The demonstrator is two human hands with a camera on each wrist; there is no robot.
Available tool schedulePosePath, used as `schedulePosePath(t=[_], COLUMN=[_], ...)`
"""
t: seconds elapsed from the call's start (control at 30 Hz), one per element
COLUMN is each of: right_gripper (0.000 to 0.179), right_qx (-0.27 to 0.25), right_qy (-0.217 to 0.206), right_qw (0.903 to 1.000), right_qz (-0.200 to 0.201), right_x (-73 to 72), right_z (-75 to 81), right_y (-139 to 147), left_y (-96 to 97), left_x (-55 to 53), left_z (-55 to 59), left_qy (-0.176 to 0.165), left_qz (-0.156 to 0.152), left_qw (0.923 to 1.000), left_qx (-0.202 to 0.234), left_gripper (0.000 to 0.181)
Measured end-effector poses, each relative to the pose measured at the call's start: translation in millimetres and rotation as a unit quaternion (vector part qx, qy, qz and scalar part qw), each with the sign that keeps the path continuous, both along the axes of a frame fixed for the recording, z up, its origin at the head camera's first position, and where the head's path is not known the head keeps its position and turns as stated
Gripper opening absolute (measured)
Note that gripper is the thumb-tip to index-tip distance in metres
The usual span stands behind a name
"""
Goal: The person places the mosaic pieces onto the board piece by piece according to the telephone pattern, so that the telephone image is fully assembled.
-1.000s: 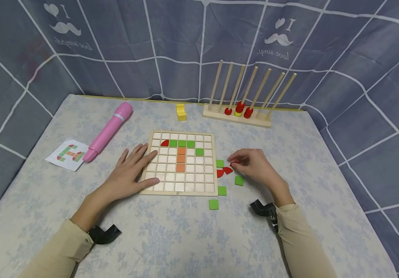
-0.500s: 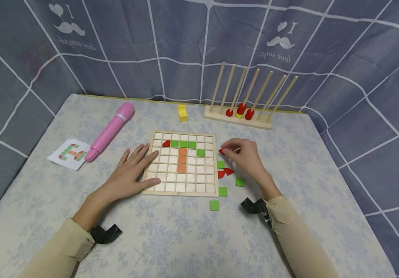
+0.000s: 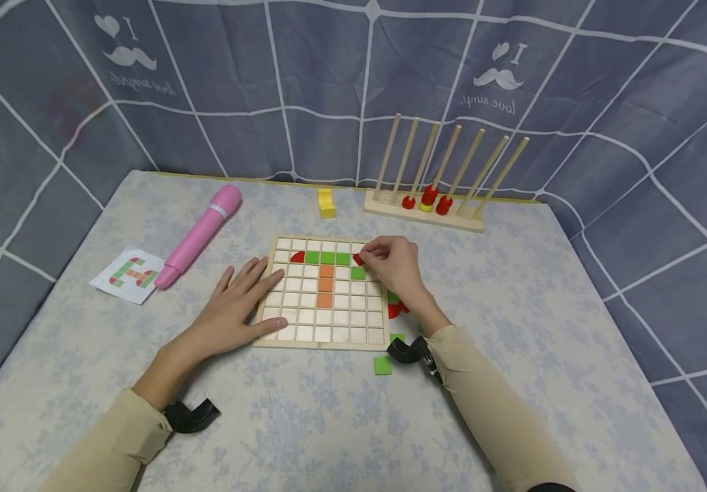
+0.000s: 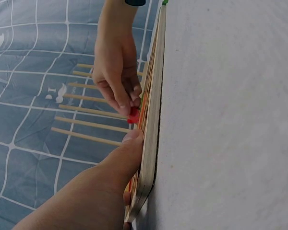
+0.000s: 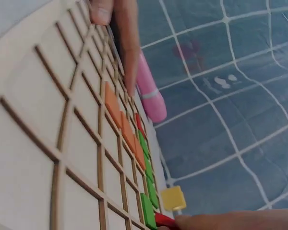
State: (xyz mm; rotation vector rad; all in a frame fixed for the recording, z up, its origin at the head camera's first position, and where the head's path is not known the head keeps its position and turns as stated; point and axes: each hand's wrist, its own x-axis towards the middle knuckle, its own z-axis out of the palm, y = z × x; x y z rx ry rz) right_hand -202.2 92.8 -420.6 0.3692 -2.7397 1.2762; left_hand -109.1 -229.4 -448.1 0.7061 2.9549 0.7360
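Note:
A wooden grid board (image 3: 323, 345) lies on the table. In its cells sit a red quarter-circle tile (image 3: 297, 257), a row of green tiles (image 3: 327, 258), a column of orange tiles (image 3: 325, 285) and a single green tile (image 3: 358, 273) to the right. My left hand (image 3: 230, 314) rests with spread fingers over the board's left edge. Over the upper right cells, my right hand (image 3: 395, 265) pinches another red quarter-circle tile (image 3: 357, 260) between thumb and fingertips, right at the end of the green row. In the right wrist view this red tile (image 5: 164, 220) is beside a green one.
Loose green tiles (image 3: 383, 366) and red tiles (image 3: 394, 311) lie right of the board, partly hidden by my right arm. A pattern card (image 3: 126, 277) and a pink rod (image 3: 196, 239) are at left. Behind stand a yellow block (image 3: 326, 205) and a peg rack (image 3: 421, 213) with beads.
My right hand has lifted the red quarter-circle tile from the loose pieces and carried it left and up, onto the board's upper right area. The left hand stays in place.

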Motion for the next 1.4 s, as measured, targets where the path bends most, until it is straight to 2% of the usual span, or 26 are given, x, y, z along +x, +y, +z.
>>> schedulePosePath(t=[0.2,0.5,0.77,0.97,1.1,1.27,1.4], right_gripper=[0.014,0.015,0.018,0.016,0.016,0.02,0.027], right_qx=[0.031,0.045,0.072,0.071,0.08,0.109,0.132], right_qy=[0.018,0.05,0.038,0.032,0.002,-0.034,-0.036], right_qw=[0.9989,0.9977,0.9961,0.995,0.9935,0.9864,0.9803], right_qz=[0.03,0.002,0.033,0.063,0.08,0.118,0.143], right_x=[7.7,7.2,11.7,15.2,20.4,29.8,34.0], right_z=[1.1,-6.0,-0.3,9.3,14.8,16.4,10.7], right_y=[-0.7,1.0,8.3,31.2,49.6,67.9,74.1], left_y=[-0.1,1.6,4.2,4.5,3.9,2.8,0.5], left_x=[-1.5,-2.7,-1.3,-0.9,-2.1,-3.3,-0.2], left_z=[1.0,-1.4,-0.4,-0.9,-1.2,-1.1,0.5], left_qy=[0.002,0.004,0.017,0.01,0.011,0.005,0.0], left_qz=[-0.002,-0.009,-0.009,-0.009,-0.007,-0.006,-0.001], left_qw=[1.0,0.9999,0.9997,0.9998,0.9999,0.9999,1.0], left_qx=[0.001,0.005,0.013,0.012,0.01,0.006,0.003], left_gripper=[0.089,0.089,0.088,0.088,0.089,0.089,0.089])
